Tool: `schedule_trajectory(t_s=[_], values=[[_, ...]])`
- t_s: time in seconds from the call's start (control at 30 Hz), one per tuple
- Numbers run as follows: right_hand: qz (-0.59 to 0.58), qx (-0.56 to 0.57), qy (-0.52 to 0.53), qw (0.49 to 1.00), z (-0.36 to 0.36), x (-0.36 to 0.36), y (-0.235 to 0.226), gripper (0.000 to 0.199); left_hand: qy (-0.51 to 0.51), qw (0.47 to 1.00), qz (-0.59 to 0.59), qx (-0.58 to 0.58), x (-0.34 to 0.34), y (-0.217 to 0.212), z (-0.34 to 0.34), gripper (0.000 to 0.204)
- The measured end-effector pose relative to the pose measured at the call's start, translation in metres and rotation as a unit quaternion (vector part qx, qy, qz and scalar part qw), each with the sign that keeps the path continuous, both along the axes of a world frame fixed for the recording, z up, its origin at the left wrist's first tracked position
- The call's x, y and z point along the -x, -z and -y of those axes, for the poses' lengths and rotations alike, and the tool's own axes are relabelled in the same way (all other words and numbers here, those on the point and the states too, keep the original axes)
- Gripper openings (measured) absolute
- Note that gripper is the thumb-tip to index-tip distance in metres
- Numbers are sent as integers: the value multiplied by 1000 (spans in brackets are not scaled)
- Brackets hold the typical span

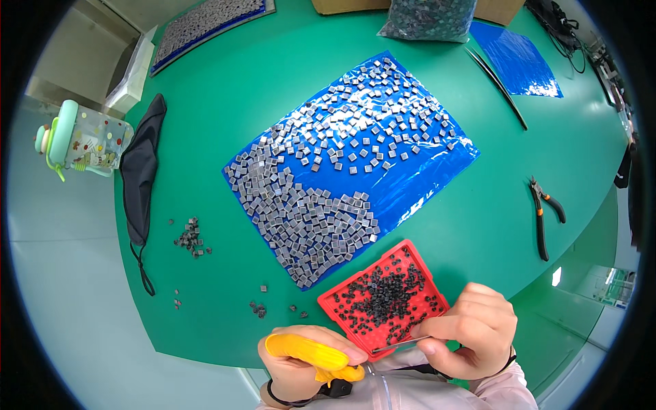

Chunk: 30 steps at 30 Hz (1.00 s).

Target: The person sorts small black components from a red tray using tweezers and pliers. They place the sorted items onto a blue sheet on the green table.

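Observation:
My right hand is closed in a pinch on a thin metal tool, too narrow here to name more exactly. The tool slants over the near edge of a red tray, its far end close to my left fingertips. Yellow coverings sit on fingers of my left hand, which is curled shut at the tray's near left corner; whatever it pinches is hidden. Many small black parts are heaped in the middle of the tray and scattered around it.
Beyond the tray, a blue sheet carries many small grey square pieces. Loose pieces lie left. Pliers and tweezers lie right. A black mask, a bottle and a filled bag stand around.

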State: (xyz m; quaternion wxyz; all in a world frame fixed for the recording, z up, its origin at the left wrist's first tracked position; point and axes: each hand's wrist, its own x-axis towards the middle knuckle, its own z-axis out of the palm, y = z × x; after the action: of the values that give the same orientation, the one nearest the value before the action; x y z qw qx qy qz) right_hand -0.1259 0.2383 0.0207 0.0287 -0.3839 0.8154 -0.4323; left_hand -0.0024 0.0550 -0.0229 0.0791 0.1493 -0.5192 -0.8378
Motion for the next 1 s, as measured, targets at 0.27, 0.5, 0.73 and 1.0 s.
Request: schedule_trajectory(t_s=[0.27, 0.5, 0.73, 1.0], values=[[6, 38, -11, 999, 1, -1, 4, 8, 0, 1000, 3, -16, 1, 0, -2, 13], [4, 28, -20, 999, 1, 1, 4, 7, -59, 998, 23, -21, -5, -4, -12, 13], [-2, 7, -19, 1000, 3, 2, 3, 6, -204, 974, -3, -95, -8, 2, -30, 23], [-10, 8, -4, 1000, 3, 1, 4, 7, -97, 994, -43, 1, -12, 9, -16, 23]])
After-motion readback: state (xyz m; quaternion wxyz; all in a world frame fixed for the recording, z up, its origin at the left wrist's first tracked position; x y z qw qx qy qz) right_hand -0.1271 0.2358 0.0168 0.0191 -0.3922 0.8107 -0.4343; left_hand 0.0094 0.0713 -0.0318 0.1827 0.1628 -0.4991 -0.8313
